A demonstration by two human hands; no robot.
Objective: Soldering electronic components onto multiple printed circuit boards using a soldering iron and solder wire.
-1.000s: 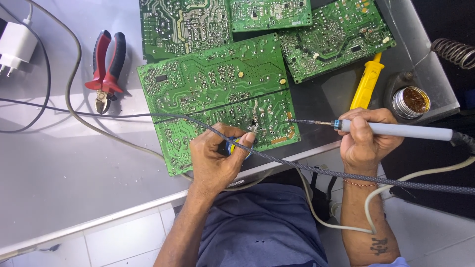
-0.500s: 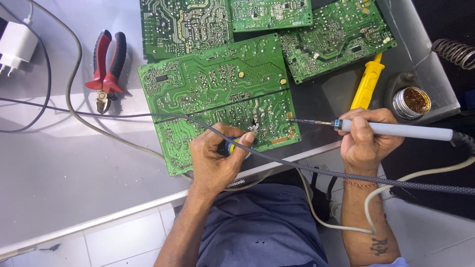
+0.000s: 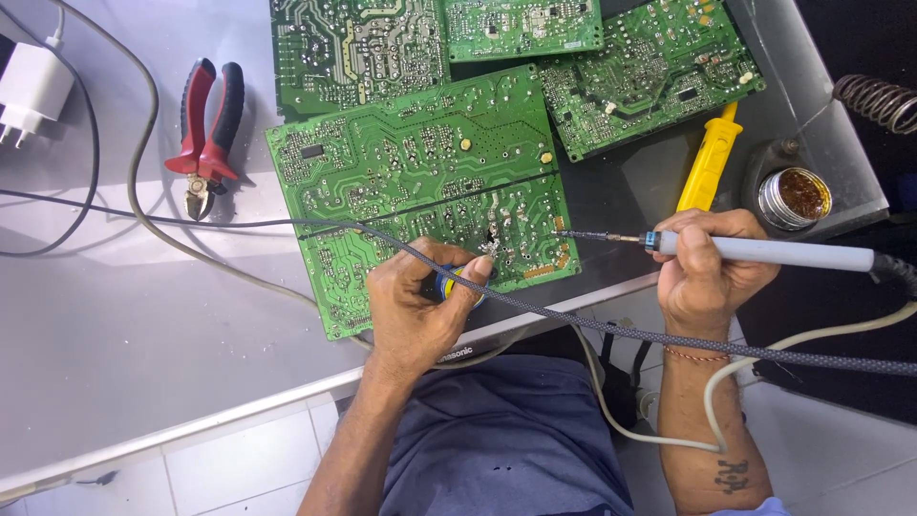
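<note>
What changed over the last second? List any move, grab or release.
Nothing visibly changed. The left hand still pinches a small tool over the green circuit board, and the right hand still holds the soldering iron with its tip at the board's right edge. The pliers lie where they were.

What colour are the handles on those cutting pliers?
Red and black, seen plainly in the head view: the pliers lie on the grey table.

Grey table (image 3: 115,363): circuit boards (image 3: 420,182), pliers (image 3: 205,134), charger (image 3: 33,91).
</note>
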